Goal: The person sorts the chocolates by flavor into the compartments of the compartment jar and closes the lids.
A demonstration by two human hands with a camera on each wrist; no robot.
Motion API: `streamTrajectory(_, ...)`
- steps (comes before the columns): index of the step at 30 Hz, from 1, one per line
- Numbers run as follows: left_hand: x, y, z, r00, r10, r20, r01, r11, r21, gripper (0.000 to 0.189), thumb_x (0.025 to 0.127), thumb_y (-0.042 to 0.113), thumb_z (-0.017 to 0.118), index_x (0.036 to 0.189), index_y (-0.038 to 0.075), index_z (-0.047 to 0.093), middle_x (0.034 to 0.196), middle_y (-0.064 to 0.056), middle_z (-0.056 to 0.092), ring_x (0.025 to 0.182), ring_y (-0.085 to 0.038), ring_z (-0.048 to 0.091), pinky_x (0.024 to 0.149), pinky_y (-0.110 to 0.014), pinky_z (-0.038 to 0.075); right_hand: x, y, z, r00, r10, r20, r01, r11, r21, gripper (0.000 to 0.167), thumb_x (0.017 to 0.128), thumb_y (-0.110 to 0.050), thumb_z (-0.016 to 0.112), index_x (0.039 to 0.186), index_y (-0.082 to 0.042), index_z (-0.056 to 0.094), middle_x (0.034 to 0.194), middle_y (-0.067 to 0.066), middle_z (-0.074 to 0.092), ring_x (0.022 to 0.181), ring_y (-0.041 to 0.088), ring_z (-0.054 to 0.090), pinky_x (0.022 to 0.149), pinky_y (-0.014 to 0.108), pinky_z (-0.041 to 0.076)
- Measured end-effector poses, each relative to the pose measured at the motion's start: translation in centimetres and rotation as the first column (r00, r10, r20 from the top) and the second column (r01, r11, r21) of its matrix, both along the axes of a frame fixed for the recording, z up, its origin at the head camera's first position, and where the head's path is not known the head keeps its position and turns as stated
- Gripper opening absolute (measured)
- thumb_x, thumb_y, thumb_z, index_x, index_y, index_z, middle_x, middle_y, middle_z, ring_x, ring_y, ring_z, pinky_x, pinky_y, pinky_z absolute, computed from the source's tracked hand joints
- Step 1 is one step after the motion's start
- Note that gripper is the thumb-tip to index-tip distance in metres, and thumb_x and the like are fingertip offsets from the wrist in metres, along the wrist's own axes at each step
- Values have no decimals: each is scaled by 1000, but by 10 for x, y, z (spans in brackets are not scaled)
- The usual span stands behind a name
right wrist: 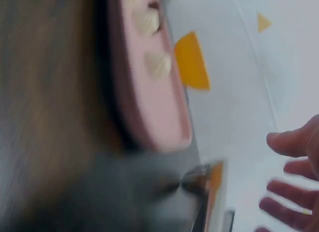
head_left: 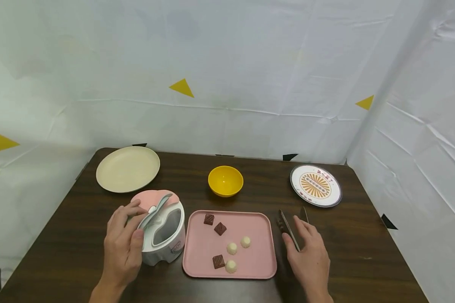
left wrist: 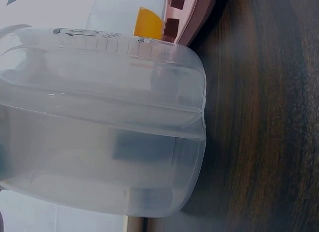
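My left hand (head_left: 123, 242) is at the near-left side of a white container with a pink lid part (head_left: 151, 198). Its thumb and forefinger are at the lower end of a pale grey-blue curved handle (head_left: 157, 210) that slants over the container's top. The container's translucent, scale-marked wall (left wrist: 99, 92) fills the left wrist view, hiding that hand. My right hand (head_left: 311, 252) is around metal tongs (head_left: 289, 230), thumb on one side, fingers spread; in the right wrist view its fingers (right wrist: 289, 192) look apart from them. A pink tray (head_left: 197, 252) holds dark chocolates (head_left: 220, 228) and cream-coloured sweets (head_left: 245, 241).
A yellow bowl (head_left: 225, 181) stands behind the tray. At the back left lies a cream plate (head_left: 128, 169), and at the back right a patterned white plate (head_left: 316, 185). All rest on a dark wooden table (head_left: 356, 235) with white sheeting (head_left: 227, 63) behind it.
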State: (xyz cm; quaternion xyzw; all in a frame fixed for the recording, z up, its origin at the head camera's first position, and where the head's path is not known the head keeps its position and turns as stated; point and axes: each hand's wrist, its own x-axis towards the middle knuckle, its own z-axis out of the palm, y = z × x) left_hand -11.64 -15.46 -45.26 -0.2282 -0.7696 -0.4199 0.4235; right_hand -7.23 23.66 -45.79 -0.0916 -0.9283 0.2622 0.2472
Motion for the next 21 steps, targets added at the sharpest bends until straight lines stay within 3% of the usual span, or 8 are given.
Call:
streamTrajectory(2,0,0,0,1000,0,-1,0,1000,2,32,95,17,45,95,-2,71,102,-19,62,119,-40,55,106,-59,25,7,11,-4,994,-84,76,82,996,25,64,80,-26,80,137,-9,58,128,14,58,112,37,55,75,60,48)
streamTrajectory(4,0,1,0,1000,1,-2,-1,1000,4,33,96,18,45,95,-2,71,102,-19,62,119,-40,55,106,-59,25,12,19,-8,972,-144,185,138,989,42,76,79,-35,80,143,-6,50,132,19,53,114,41,51,75,63,47)
streamTrajectory(8,-1,2,1,1000,2,-8,-2,1000,4,33,96,18,45,94,-2,71,102,-19,62,119,-40,55,107,-59,25,20,32,-18,894,-193,405,191,981,46,95,80,-50,75,149,1,35,135,29,43,119,49,45,79,68,43)
streamTrajectory(11,-1,2,1,1000,0,-11,0,1000,3,33,96,18,45,94,-2,71,102,-20,62,120,-40,55,108,-58,24,24,39,-26,855,-195,481,203,979,37,96,80,-54,72,148,4,34,134,31,43,120,49,45,81,68,43)
streamTrajectory(15,-1,1,0,1000,-3,-12,3,1000,4,33,96,18,46,94,-3,71,103,-20,62,120,-40,55,109,-56,24,27,44,-33,848,-191,494,197,980,40,92,81,-54,71,145,4,40,129,29,49,114,46,51,82,64,44)
streamTrajectory(21,1,0,-1,1000,2,7,-2,1000,2,32,95,17,46,95,-3,70,105,-21,62,121,-39,54,110,-56,23,25,46,-34,846,-186,500,200,979,25,92,81,-62,67,143,1,46,114,22,58,93,42,60,71,59,47)
